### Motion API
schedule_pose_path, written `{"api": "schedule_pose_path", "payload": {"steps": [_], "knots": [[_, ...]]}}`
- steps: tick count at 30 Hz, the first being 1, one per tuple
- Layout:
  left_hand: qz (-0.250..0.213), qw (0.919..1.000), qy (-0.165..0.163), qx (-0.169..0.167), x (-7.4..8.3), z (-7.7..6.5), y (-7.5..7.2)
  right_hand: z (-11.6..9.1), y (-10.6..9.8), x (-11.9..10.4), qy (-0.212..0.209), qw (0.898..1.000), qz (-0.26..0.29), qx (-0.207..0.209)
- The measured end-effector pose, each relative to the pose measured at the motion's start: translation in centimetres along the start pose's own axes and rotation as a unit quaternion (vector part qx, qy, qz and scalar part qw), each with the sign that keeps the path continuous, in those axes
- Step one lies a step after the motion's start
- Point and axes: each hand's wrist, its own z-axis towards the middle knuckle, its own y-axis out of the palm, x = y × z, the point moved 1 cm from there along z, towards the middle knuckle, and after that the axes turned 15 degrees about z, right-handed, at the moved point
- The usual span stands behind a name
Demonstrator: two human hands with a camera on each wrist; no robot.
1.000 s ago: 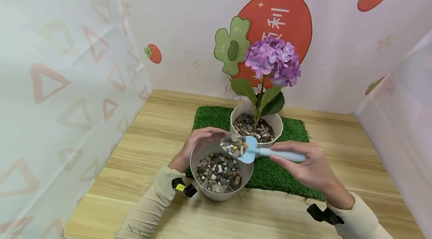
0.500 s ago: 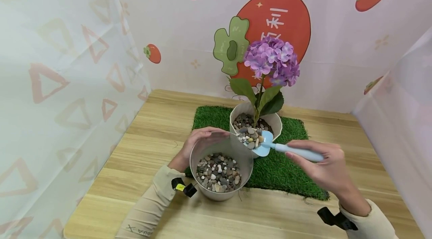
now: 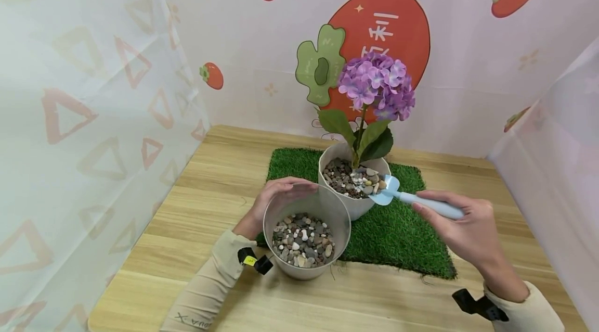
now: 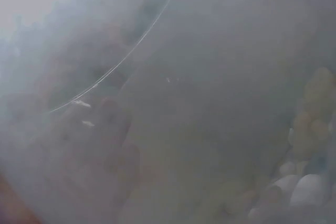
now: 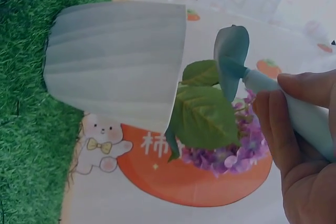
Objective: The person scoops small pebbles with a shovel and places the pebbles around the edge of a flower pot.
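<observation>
My right hand (image 3: 468, 225) grips the handle of a pale blue garden trowel (image 3: 386, 192). Pebbles (image 3: 369, 182) are heaped on its blade, which is over the near right part of a white ribbed flowerpot (image 3: 357, 209). In the right wrist view the trowel (image 5: 231, 59) stands off the open end of the flowerpot (image 5: 115, 61). A purple hydrangea (image 3: 376, 82) rises from the pot among pebbles and dark soil. My left hand (image 3: 267, 206) holds a translucent bucket (image 3: 338, 217) by its far left side; loose pebbles (image 3: 304, 241) cover the bottom. Bucket wall and blurred pebbles fill the left wrist view.
The flowerpot stands on a green artificial grass mat (image 3: 398, 249), laid on a wooden table (image 3: 187, 228). Printed cloth walls (image 3: 262, 103) enclose the table at the back and both sides. The bucket stands in front of the pot, to its left.
My right hand has moved right, carrying the loaded trowel from above the bucket to over the flowerpot. My left hand and the bucket stay in place.
</observation>
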Motion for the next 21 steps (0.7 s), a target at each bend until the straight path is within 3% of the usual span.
{"api": "schedule_pose_path", "payload": {"steps": [4,11,21], "knots": [[0.002,1.0,0.005,-0.002,0.0,0.0,0.0,0.0,-0.4,0.7,0.032,0.999,-0.032,0.002],[-0.006,0.9999,0.007,-0.005,0.0,0.0,0.0,-0.3,-1.5,3.9,0.081,0.994,-0.073,0.015],[-0.011,0.9999,0.008,-0.01,-0.2,0.1,0.0,0.5,-2.2,4.8,0.067,0.988,-0.136,-0.011]]}}
